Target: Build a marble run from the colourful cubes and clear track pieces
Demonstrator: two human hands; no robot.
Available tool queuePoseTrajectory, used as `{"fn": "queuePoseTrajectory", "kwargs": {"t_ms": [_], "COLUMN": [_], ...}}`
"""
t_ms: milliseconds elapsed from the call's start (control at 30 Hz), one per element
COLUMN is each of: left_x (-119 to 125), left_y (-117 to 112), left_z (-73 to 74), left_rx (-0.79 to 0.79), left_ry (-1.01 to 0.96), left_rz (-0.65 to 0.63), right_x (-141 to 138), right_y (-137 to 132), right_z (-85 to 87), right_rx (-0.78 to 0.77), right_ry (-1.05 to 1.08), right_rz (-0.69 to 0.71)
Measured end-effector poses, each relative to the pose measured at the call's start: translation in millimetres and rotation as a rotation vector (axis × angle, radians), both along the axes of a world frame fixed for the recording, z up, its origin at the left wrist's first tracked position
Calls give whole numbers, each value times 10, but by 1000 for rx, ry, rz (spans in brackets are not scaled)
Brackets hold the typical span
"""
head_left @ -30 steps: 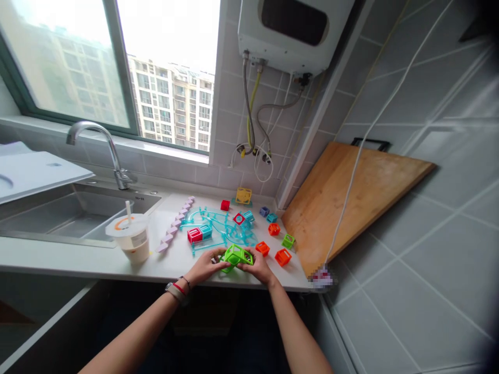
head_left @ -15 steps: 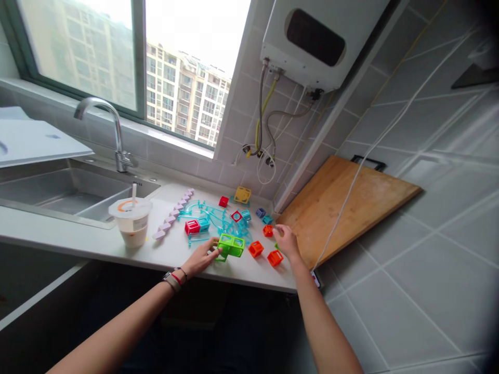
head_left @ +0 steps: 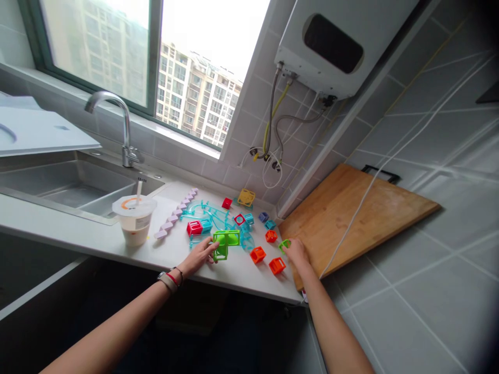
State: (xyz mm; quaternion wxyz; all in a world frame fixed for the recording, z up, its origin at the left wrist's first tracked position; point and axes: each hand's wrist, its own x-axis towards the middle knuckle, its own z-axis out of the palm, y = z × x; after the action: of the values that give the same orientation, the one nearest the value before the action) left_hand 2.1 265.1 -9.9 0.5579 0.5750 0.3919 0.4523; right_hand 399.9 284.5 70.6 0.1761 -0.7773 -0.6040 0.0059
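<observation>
Near the front edge of the white bench (head_left: 237,278), the left grip (head_left: 198,255) is closed on a bright green L-shaped assembly of open-sided cubes (head_left: 233,238), pinching its left side. To the right, the right grip (head_left: 297,253) has its fingers at a separate green cube (head_left: 284,244); whether they are closed around it I cannot tell. Between the two lie three orange cubes, the nearest orange cube (head_left: 277,266) towards the front edge. Behind the assembly spread translucent turquoise track pieces (head_left: 210,212), with a red block (head_left: 194,228) against a turquoise block (head_left: 206,226) at their left. Farther back sit a small red cube (head_left: 226,202) and a yellow frame (head_left: 246,197). Leftward come a lilac zigzag strip (head_left: 170,222), a lidded cup (head_left: 134,223) with a straw, and the steel sink (head_left: 117,199). A wooden board (head_left: 351,218) leans against the right wall.
</observation>
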Motion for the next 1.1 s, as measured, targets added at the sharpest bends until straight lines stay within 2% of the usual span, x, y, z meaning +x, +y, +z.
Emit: {"fn": "queuePoseTrajectory", "kwargs": {"t_ms": [100,133,167,233,267,400,500,833,1000,1100], "left_x": [-6,-5,-4,0,3,7,0,-4,-15,-1], "left_y": [27,31,34,32,28,-2,-23,-17,-27,-55], "left_z": [-33,-41,-47,-50,-47,-13,14,18,47,71], "left_rx": [-26,-33,-38,-46,-47,-35,-18,24,60,98], "left_ry": [-33,-43,-52,-62,-62,-35,-6,7,50,81], "left_rz": [-4,-3,-1,3,3,-4,-5,-35,-42,-86], "right_x": [-165,-283,-427,-767,-940,-1450,-1578,-1609,-1580,-1575], "right_y": [-151,-227,-308,-467,-532,-632,-586,-540,-531,-513], "right_z": [101,100,79,-13,-73,-286,-350,-406,-433,-427], "right_rx": [127,149,169,76,19,-58,-67,-120,-156,-182], "right_ry": [83,165,364,779,904,1176,1253,1467,1437,1343], "right_rz": [45,97,199,388,434,408,389,380,407,526]}}
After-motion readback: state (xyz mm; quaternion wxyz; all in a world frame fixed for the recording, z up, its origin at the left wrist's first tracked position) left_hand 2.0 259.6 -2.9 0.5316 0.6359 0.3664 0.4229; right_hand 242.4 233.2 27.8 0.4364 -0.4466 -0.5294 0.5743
